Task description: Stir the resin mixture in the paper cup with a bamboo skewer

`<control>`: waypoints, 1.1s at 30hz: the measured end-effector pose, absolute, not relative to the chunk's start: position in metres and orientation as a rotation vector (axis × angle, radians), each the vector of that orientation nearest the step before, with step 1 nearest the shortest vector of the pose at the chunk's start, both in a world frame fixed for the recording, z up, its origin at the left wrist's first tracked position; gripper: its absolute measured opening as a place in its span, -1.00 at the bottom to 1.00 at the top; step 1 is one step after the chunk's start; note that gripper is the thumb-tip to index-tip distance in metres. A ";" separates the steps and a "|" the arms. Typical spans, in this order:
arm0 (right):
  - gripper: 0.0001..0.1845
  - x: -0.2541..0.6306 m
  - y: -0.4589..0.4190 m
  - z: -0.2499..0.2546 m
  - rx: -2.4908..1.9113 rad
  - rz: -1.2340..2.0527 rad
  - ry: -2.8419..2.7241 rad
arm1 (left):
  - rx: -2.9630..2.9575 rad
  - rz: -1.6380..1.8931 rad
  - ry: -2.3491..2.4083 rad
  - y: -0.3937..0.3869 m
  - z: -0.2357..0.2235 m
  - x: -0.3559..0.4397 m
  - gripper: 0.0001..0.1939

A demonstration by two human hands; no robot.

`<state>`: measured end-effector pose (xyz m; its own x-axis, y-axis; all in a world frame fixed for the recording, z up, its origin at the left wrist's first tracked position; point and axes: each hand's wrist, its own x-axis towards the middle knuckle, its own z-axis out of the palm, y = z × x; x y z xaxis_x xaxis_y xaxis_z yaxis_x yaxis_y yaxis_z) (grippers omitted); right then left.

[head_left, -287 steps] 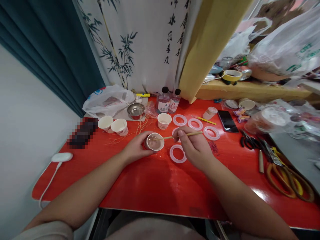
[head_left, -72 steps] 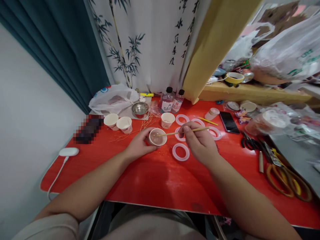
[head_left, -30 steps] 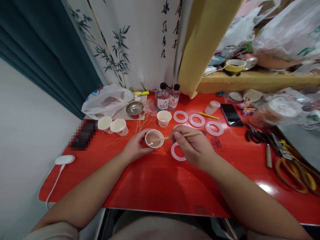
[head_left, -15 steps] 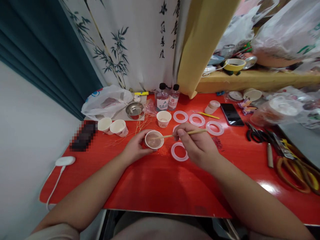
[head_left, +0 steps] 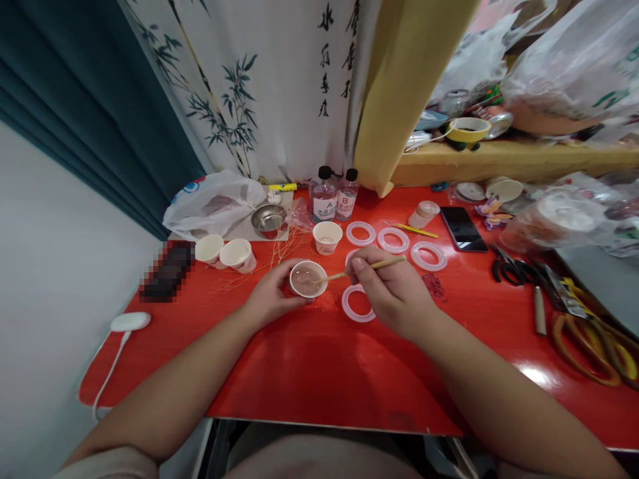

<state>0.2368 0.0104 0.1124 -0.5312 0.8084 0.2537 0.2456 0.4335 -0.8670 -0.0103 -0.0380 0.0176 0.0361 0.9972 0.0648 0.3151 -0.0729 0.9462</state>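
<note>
My left hand (head_left: pixel 272 291) grips a white paper cup (head_left: pixel 308 279) from the side, on the red table top (head_left: pixel 324 379). Pinkish-brown liquid fills the cup's lower part. My right hand (head_left: pixel 389 293) pinches a thin wooden stick (head_left: pixel 377 267), its tip inside the cup in the liquid. Below my right fingers lies a translucent plastic ring mould (head_left: pixel 358 304). Another ring (head_left: pixel 351 257) is partly hidden behind those fingers.
Further rings (head_left: pixel 393 240) lie at the back, near a small paper cup (head_left: pixel 327 237) and bottles labelled A (head_left: pixel 323 197) and B (head_left: pixel 347 195). Paper cups (head_left: pixel 238 255), a steel bowl (head_left: pixel 269 221), a phone (head_left: pixel 463 229) and scissors (head_left: pixel 509 271) surround them.
The stick has swung, its tip shifting within the cup and its outer end rising slightly. My left hand and the cup stay in nearly the same place.
</note>
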 end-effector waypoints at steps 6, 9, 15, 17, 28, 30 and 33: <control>-0.63 0.237 0.011 0.112 -0.883 1.080 -2.011 | 1.527 1.062 1.403 -0.037 0.018 -0.011 -0.31; -0.65 0.236 0.010 0.113 -0.886 1.074 -2.004 | 1.506 1.066 1.402 -0.037 0.019 -0.010 -0.31; -0.67 0.235 0.010 0.112 -0.880 1.076 -1.971 | 1.503 1.084 1.399 -0.038 0.019 -0.009 -0.29; -0.66 0.235 0.010 0.112 -0.876 1.087 -1.975 | 1.498 1.081 1.402 -0.038 0.019 -0.008 -0.30; -0.62 0.238 0.011 0.111 -0.884 1.048 -1.959 | 1.499 1.069 1.388 -0.038 0.021 -0.009 -0.33; -0.59 0.241 0.011 0.111 -0.881 1.057 -1.881 | 1.503 1.073 1.388 -0.038 0.021 -0.008 -0.32; -0.58 0.244 0.011 0.111 -0.873 1.066 -1.794 | 1.509 1.080 1.389 -0.038 0.022 -0.008 -0.32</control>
